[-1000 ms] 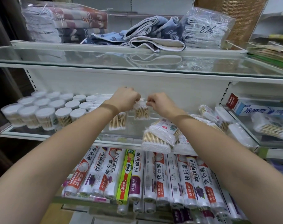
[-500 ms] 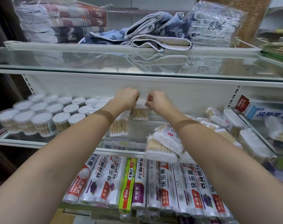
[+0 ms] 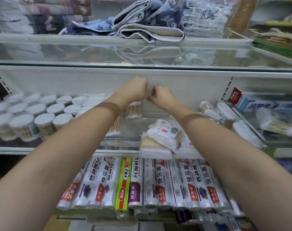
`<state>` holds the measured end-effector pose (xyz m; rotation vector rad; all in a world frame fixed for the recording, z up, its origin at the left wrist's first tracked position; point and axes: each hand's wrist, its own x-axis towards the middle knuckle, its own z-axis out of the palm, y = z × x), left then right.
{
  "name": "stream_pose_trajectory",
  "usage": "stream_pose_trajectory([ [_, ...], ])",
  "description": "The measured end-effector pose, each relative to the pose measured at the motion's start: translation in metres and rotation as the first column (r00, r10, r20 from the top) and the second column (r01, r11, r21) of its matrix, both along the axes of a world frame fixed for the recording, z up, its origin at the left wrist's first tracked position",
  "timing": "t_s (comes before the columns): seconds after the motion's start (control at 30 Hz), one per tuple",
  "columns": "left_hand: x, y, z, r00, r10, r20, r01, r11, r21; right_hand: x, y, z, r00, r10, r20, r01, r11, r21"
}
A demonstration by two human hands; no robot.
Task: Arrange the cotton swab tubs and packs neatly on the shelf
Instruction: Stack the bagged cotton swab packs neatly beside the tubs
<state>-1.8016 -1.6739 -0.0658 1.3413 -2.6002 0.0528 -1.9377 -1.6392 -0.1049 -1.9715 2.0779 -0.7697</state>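
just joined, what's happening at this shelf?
A person is tidying cotton swabs on the middle glass shelf. Both hands are up at the back wall: the left hand and right hand pinch the top of a clear swab pack, holding it upright. Round swab tubs stand in rows to the left; loose flat packs lie heaped at the front right. Plastic wrap rolls fill the shelf below.

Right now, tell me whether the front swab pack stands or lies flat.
Lying flat: the front swab pack rests on its side, sticks horizontal, overhanging the glass shelf edge.
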Motion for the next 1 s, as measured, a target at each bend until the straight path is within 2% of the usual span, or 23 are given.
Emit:
stream_pose_trajectory([
  [0.07,-0.022,0.012,0.001,0.995,-0.066,-0.078,0.069,0.997,0.044,-0.024,0.014,0.006,0.997,-0.053,-0.061,0.055,0.998,0.029],
  [0.2,-0.065,0.036,-0.006,0.956,-0.157,-0.247,0.225,0.934,0.276,-0.075,0.05,0.014,0.946,-0.223,-0.236,0.255,0.96,0.116],
  [0.3,-0.092,0.048,-0.014,0.939,-0.203,-0.279,0.284,0.915,0.288,-0.105,0.077,0.013,0.876,-0.318,-0.363,0.395,0.904,0.162],
  [0.4,-0.109,0.056,-0.02,0.933,-0.214,-0.289,0.294,0.917,0.271,-0.12,0.095,0.008,0.835,-0.358,-0.419,0.45,0.881,0.144],
  [0.6,-0.113,0.055,-0.032,0.94,-0.216,-0.263,0.268,0.946,0.181,-0.118,0.104,0.012,0.852,-0.297,-0.432,0.343,0.939,0.032],
  [0.77,-0.092,0.044,-0.031,0.946,-0.221,-0.238,0.24,0.97,0.05,-0.103,0.092,0.021,0.913,-0.107,-0.394,0.105,0.994,-0.026],
  [0.87,-0.077,0.041,-0.027,0.963,-0.147,-0.228,0.168,0.983,0.076,-0.087,0.084,0.023,0.944,-0.009,-0.329,-0.008,0.999,-0.051],
  [1.0,-0.051,0.039,-0.026,0.965,-0.044,-0.258,0.083,0.986,0.142,-0.069,0.07,0.017,0.977,0.035,-0.21,-0.054,0.995,-0.083],
])
